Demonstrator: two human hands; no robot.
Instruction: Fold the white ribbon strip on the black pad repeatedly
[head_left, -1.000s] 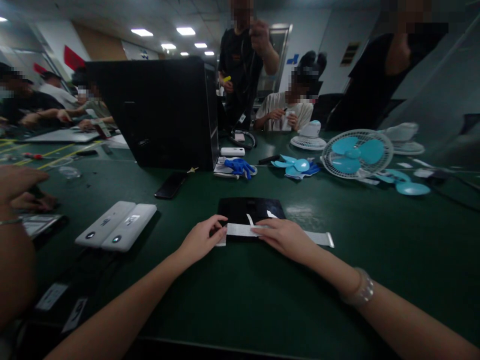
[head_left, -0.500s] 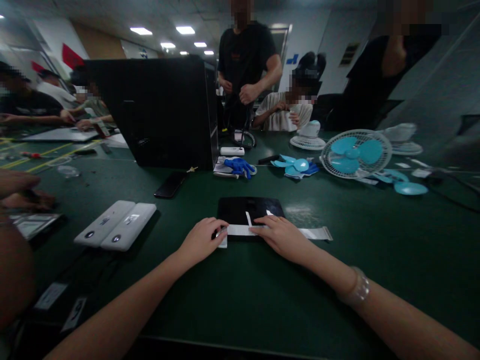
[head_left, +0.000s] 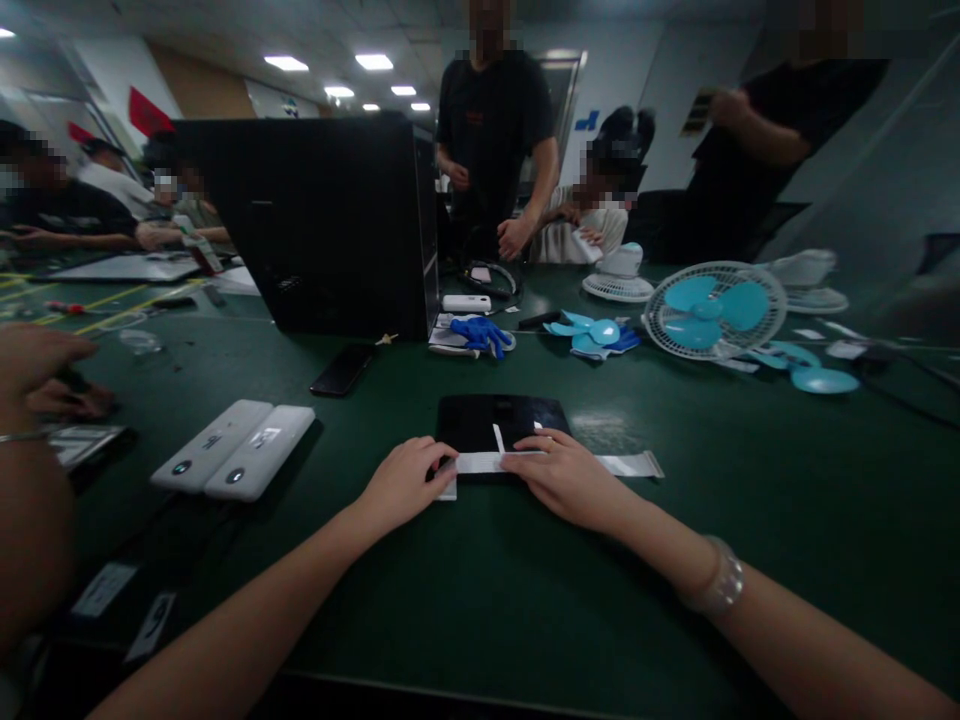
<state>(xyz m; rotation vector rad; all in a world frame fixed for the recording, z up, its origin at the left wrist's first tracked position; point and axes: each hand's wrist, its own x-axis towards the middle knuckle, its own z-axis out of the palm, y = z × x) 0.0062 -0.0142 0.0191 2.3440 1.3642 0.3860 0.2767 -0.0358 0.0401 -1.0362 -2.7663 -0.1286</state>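
Note:
A flat white ribbon cable (head_left: 480,462) runs crosswise over the front part of a black panel (head_left: 469,415). Its far right end (head_left: 637,465) lies past the panel on the table. My left hand (head_left: 405,478) pinches the cable's left end between thumb and fingers, above a small white piece (head_left: 448,492) at the panel's corner. Lying over the middle of the cable, my right hand (head_left: 566,472) has its fingers stretched out and apart, fingertips on the cable and panel. A short white strip (head_left: 498,437) stands out from the cable on the panel.
To the left lie two white devices (head_left: 259,450) with cords and a black phone (head_left: 343,370). A large black case (head_left: 322,230) stands behind. Blue gloves (head_left: 480,335), blue fan blades (head_left: 592,328) and a fan (head_left: 712,310) lie farther back. Another person's hand (head_left: 45,355) is at left.
My hands and the cable stay almost in place. The standing person at the back has lowered a hand toward the table, and the person at right has shifted an arm.

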